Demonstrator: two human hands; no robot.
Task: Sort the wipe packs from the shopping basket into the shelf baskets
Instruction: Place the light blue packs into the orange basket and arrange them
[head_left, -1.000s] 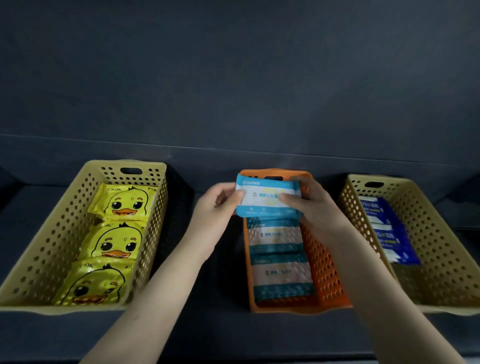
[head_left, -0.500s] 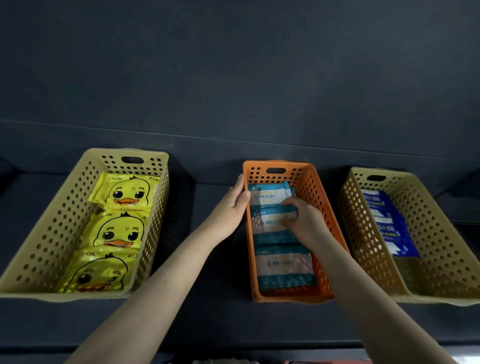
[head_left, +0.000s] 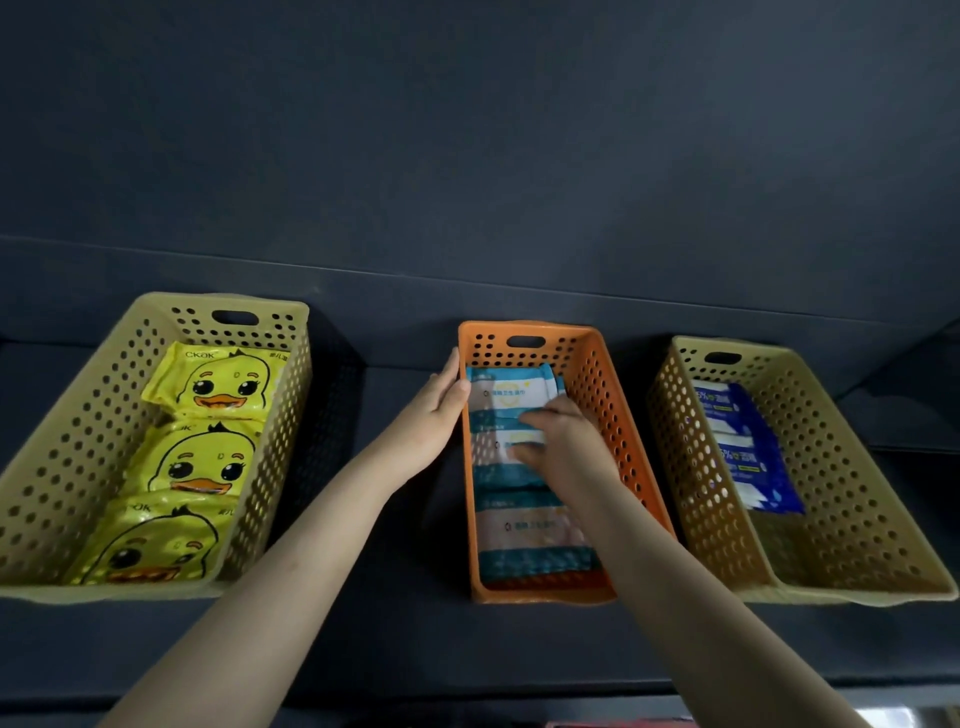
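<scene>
1. Two bare forearms reach up from the lower edge toward the middle of a dark shelf.
2. Orange basket, centre: teal-and-white wipe packs lie in a row along its floor, the nearest against the front wall.
3. Right hand, inside the orange basket: palm down, fingers bent onto the overlap of the rear teal pack and the pack below it. Whether they pinch a pack or only press on it cannot be told.
4. Left hand: flat and unclenched, fingers extended against the outer left wall and rim of the orange basket, grasping nothing.
5. Left tan basket: three yellow duck-print packs in an overlapping row.
6. Right tan basket: dark blue packs along its left side; near part of the floor bare.
7. Dark back wall behind all three baskets.
</scene>
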